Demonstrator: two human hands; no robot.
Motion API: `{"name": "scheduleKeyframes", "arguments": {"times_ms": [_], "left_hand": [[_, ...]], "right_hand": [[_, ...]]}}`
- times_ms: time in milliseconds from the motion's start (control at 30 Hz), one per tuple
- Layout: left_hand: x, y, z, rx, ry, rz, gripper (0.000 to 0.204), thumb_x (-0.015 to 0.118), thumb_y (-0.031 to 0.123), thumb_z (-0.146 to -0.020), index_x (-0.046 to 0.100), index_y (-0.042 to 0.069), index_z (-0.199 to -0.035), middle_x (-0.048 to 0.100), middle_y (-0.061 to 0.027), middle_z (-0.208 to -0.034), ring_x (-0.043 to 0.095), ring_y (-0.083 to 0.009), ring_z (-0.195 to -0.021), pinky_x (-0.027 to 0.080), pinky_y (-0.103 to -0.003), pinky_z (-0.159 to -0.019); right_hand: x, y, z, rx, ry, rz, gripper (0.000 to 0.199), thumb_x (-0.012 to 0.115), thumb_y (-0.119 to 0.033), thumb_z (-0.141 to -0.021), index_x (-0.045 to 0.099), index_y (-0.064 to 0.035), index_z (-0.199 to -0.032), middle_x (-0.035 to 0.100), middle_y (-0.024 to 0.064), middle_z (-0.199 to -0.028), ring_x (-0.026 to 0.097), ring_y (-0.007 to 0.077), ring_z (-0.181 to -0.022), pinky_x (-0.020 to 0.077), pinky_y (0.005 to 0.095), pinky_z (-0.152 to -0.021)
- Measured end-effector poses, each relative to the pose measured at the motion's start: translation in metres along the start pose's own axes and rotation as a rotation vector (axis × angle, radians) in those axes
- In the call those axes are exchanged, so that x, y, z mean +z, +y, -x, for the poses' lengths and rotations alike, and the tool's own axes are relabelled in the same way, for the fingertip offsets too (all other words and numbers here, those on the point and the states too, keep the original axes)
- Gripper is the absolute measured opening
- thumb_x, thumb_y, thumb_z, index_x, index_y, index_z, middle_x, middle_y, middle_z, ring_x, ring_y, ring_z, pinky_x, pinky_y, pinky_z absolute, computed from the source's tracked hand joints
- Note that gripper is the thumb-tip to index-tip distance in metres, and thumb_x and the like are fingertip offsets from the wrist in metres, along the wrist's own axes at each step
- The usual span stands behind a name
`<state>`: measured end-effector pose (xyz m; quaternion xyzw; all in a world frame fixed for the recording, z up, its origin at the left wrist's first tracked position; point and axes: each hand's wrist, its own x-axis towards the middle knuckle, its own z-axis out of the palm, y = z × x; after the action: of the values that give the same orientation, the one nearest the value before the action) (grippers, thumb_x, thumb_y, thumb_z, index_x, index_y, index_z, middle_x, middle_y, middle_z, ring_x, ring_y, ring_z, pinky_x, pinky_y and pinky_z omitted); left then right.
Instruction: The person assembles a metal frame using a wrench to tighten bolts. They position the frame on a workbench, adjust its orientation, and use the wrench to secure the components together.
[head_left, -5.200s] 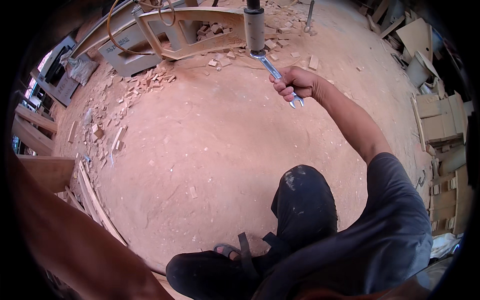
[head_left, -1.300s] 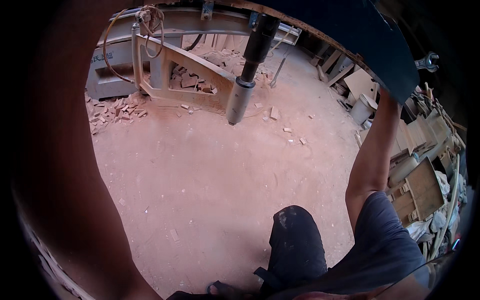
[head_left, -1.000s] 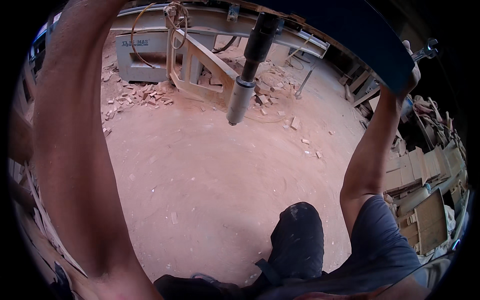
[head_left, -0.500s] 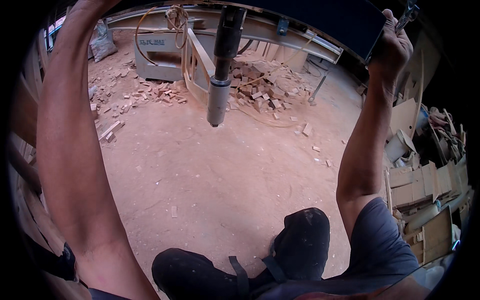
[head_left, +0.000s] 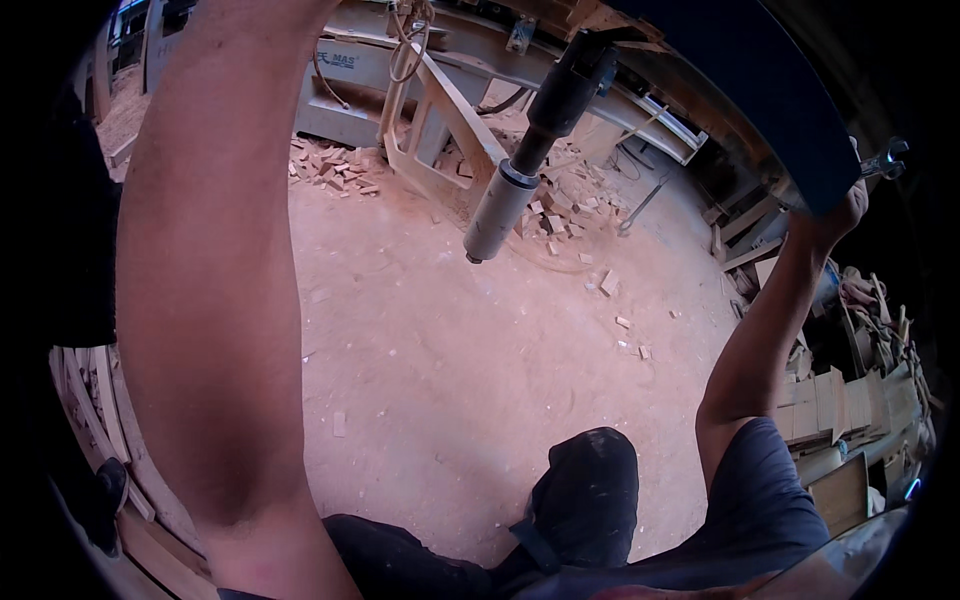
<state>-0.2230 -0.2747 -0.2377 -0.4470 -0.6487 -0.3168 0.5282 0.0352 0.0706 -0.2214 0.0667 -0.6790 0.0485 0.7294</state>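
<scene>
My right hand [head_left: 845, 207] is raised at the upper right, its fingers closed around a metal open-end wrench [head_left: 885, 160] whose jaw sticks out past the fist. The edge of a dark blue panel [head_left: 745, 75] overhead partly covers that hand. My left forearm [head_left: 215, 220] reaches up along the left side; the hand lies beyond the upper edge, so what it touches is hidden. Between my arms, a black shaft with a pale metal cylinder [head_left: 497, 215] at its lower end hangs down at a slant.
A grey machine base [head_left: 345, 95] and a pale frame [head_left: 440, 130] stand ahead. Wood offcuts [head_left: 565, 205] are heaped behind the cylinder on the dusty floor [head_left: 460, 390]. Boards [head_left: 815, 405] are stacked at right. A dark shoe [head_left: 112, 485] shows at far left beside wood strips.
The view has turned, and the hanging cylinder now slants instead of standing nearly upright. My right hand with the wrench appears lower and farther right. My left forearm looks closer and fills more of the left side.
</scene>
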Motion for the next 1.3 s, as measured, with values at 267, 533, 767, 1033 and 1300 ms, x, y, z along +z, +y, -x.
{"name": "scheduleKeyframes", "arguments": {"times_ms": [267,533,767,1033,1300], "left_hand": [[0.070,-0.028,0.166,-0.419,0.639,0.773,0.047,0.043,0.024,-0.104,0.059,-0.008,-0.133,0.069,-0.0196,-0.124,0.065,-0.0261,-0.119,0.046,-0.037,-0.108],[0.061,-0.059,0.202,-0.886,0.606,0.916,0.041,0.045,0.018,-0.102,0.062,-0.011,-0.126,0.072,-0.0189,-0.104,0.069,-0.0223,-0.098,0.052,-0.035,-0.095],[0.040,-0.074,0.197,-0.828,0.543,0.944,0.033,0.050,0.015,-0.100,0.070,-0.005,-0.115,0.074,-0.0119,-0.087,0.069,-0.0176,-0.082,0.056,-0.030,-0.085],[-0.002,-0.130,0.211,-0.956,0.797,0.914,0.035,0.048,0.013,-0.100,0.061,-0.010,-0.123,0.072,-0.0170,-0.090,0.070,-0.0227,-0.085,0.057,-0.033,-0.088],[-0.033,-0.183,0.244,-0.959,0.917,1.058,0.034,0.046,0.010,-0.100,0.057,-0.011,-0.125,0.071,-0.0190,-0.093,0.070,-0.0283,-0.086,0.057,-0.037,-0.088]], "right_hand": [[-0.031,-0.011,-0.003,-0.761,-0.208,1.030,0.009,0.075,-0.014,-0.092,0.072,-0.0073,-0.096,0.077,0.0057,-0.090,0.075,0.0153,-0.077,0.0608,0.0268,-0.070],[-0.003,-0.002,0.004,-0.525,-0.218,0.553,0.021,0.064,-0.025,-0.101,0.069,-0.0048,-0.100,0.072,0.0038,-0.085,0.068,0.0108,-0.068,0.0562,0.0232,-0.063],[0.011,-0.034,0.011,-0.007,-0.125,0.060,0.033,0.051,-0.030,-0.109,0.060,-0.0112,-0.083,0.057,-0.0037,-0.063,0.051,0.0014,-0.051,0.0395,0.0158,-0.047],[0.018,-0.027,0.000,0.179,-0.044,-0.186,0.040,0.055,-0.032,-0.107,0.058,-0.0129,-0.072,0.055,-0.0046,-0.058,0.049,0.0035,-0.048,0.0356,0.0189,-0.045],[0.027,-0.034,-0.004,0.194,0.084,0.005,0.041,0.059,-0.031,-0.106,0.062,-0.0107,-0.070,0.056,-0.0040,-0.058,0.049,0.0045,-0.050,0.0361,0.0205,-0.046]]}}
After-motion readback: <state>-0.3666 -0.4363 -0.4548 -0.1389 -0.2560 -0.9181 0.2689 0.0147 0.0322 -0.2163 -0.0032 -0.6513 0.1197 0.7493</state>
